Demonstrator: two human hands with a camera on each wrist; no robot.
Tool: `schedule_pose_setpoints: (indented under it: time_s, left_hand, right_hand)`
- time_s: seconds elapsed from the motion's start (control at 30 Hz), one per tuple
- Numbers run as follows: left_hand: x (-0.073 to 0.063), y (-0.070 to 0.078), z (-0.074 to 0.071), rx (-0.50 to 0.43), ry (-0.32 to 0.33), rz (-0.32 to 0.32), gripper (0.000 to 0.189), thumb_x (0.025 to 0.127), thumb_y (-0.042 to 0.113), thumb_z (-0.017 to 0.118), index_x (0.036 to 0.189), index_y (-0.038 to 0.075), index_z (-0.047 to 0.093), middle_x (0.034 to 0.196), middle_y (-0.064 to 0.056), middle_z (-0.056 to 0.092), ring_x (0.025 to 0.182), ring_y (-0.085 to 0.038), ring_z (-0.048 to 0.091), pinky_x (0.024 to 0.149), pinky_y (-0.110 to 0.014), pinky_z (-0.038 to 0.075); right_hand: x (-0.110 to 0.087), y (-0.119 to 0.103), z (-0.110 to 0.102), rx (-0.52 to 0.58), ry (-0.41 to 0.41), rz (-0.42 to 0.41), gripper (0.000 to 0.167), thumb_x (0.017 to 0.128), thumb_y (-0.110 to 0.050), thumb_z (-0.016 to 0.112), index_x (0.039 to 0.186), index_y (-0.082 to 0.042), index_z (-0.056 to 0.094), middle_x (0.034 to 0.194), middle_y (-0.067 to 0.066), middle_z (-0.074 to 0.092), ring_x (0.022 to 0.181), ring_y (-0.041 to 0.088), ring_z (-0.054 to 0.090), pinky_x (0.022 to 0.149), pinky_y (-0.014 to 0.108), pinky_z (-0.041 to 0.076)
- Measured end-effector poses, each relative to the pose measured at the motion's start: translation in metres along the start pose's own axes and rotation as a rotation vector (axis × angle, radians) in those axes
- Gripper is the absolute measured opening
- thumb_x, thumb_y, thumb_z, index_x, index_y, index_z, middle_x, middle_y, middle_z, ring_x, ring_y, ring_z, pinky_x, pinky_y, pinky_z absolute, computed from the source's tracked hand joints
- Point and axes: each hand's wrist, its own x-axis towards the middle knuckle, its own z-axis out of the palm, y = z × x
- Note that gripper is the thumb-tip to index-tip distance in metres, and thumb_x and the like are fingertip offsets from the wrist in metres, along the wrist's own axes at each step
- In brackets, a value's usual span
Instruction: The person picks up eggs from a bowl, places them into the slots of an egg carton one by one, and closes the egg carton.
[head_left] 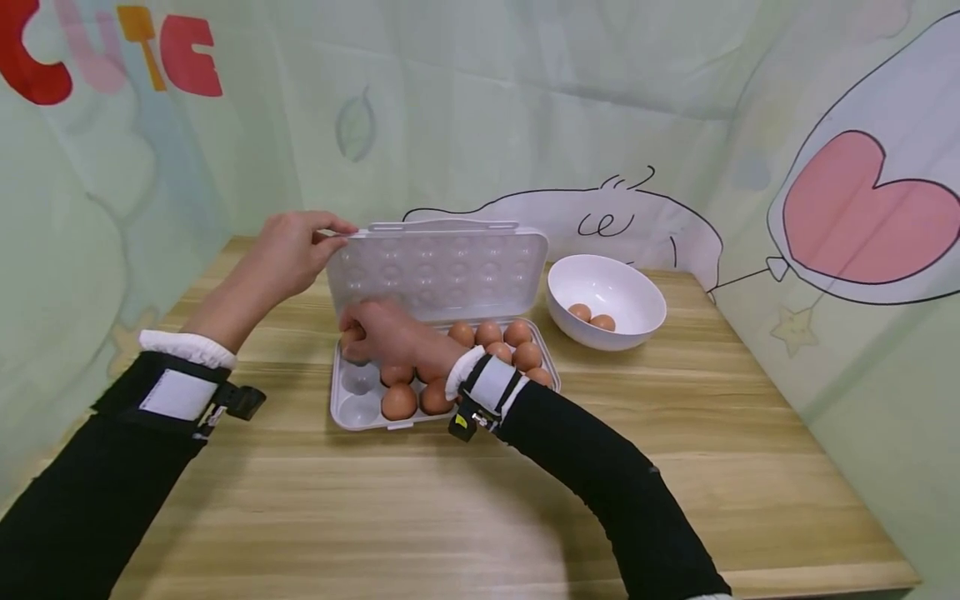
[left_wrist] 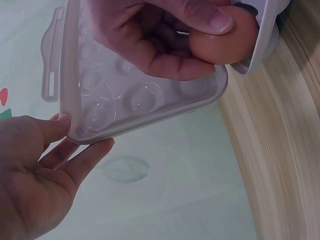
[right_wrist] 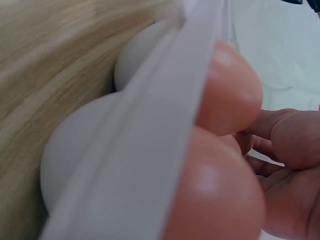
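Note:
A white plastic egg carton (head_left: 358, 408) stands on the wooden table, its ribbed lid (head_left: 442, 287) raised at the back. Brown eggs (head_left: 399, 402) fill most of its cups; two cups at the front left hold none. My left hand (head_left: 288, 254) pinches the lid's upper left corner between thumb and fingers, as the left wrist view also shows. Over the carton's back left, my right hand (head_left: 393, 337) grips a brown egg (left_wrist: 232, 42) with thumb and fingers, at the tray's edge. Whether that egg rests in its cup is hidden. Eggs near the right wrist are partly covered.
To the right of the carton stands a white bowl (head_left: 641, 308) with two brown eggs (head_left: 602, 322) in it. Printed cloth walls (head_left: 465, 108) enclose the wooden table (head_left: 675, 433) at the back and sides.

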Motion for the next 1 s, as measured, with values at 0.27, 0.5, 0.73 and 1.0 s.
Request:
schedule_pose_setpoints:
  time_s: [0.27,0.5,0.73,1.0]
  left_hand:
    - [0.002,0.0,0.003,0.001,-0.026,-0.036,0.028,0.106,0.011,0.059,0.13,0.001,0.069,0.134,-0.025,0.064,0.111,-0.045,0.066,0.074,-0.048,0.051]
    - [0.004,0.002,0.004,-0.009,-0.021,-0.019,0.027,0.106,0.01,0.06,0.129,0.001,0.07,0.132,-0.025,0.065,0.11,-0.043,0.067,0.074,-0.046,0.051]
    - [0.003,-0.002,0.002,0.008,-0.003,-0.002,0.025,0.105,0.01,0.061,0.127,0.001,0.071,0.129,-0.024,0.067,0.106,-0.042,0.068,0.071,-0.041,0.049]
    - [0.004,-0.004,0.002,0.006,-0.024,-0.025,0.028,0.106,0.012,0.06,0.13,0.001,0.069,0.132,-0.026,0.065,0.11,-0.044,0.065,0.076,-0.047,0.05]
  right_hand:
    - [-0.001,0.003,0.003,0.021,-0.068,0.03,0.02,0.095,-0.014,0.074,0.113,-0.009,0.069,0.094,-0.004,0.063,0.086,0.012,0.057,0.075,0.016,0.044]
    - [-0.001,0.004,0.006,-0.034,-0.065,0.031,0.019,0.096,-0.016,0.075,0.114,-0.01,0.069,0.095,-0.004,0.064,0.088,0.011,0.057,0.077,0.016,0.044]
    - [0.001,0.001,0.009,-0.109,-0.074,-0.005,0.007,0.098,-0.017,0.073,0.097,-0.014,0.067,0.086,-0.005,0.061,0.081,0.01,0.056,0.071,0.018,0.042]
    - [0.003,-0.001,0.013,-0.192,-0.058,-0.004,0.01,0.097,-0.019,0.074,0.093,-0.016,0.065,0.085,-0.006,0.062,0.079,0.011,0.057,0.069,0.021,0.043]
